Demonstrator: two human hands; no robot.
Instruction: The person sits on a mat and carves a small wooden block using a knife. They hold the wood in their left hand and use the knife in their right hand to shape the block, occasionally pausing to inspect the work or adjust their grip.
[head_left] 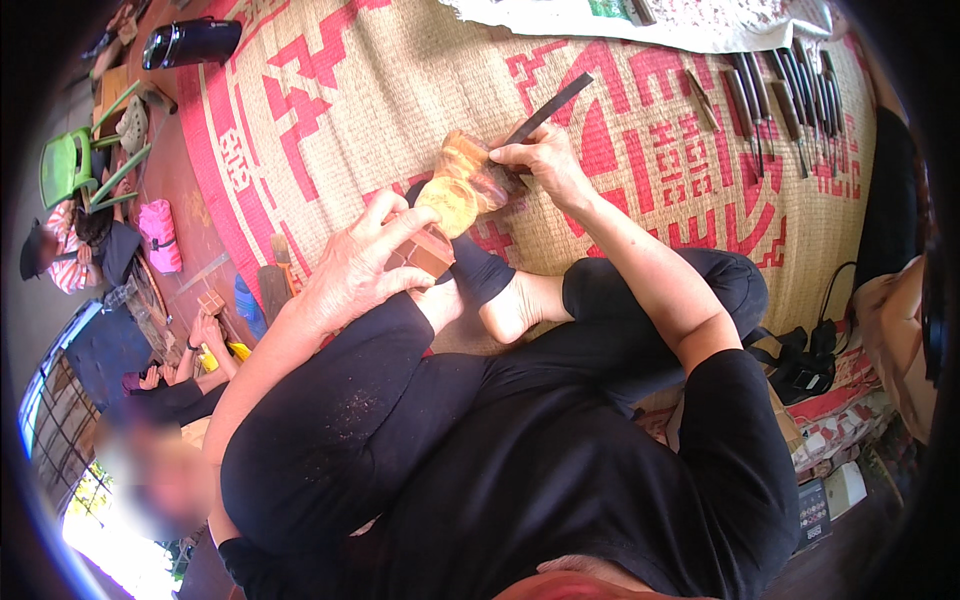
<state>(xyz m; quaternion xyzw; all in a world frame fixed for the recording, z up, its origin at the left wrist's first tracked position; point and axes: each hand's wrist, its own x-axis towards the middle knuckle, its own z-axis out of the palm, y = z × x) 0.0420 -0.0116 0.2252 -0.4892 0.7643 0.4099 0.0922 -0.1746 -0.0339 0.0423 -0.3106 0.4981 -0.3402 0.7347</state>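
Left hand [365, 255] grasping brown block [428, 252] | right hand [552, 165] gripping dark bar [553, 106] | wood piece [464, 160] between both hands, just beyond the block; whether it rests on mat [390, 100], cannot tell | tools [785, 108] side by side on mat, right

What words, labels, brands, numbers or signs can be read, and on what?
Black bottle: pale print, too small to read.
Dark box, lower right: pale print, too small to read.
Mat: red character-like motifs, not transcribed here.
Brown block in left hand, dark strip in right hand: no text I can make out.
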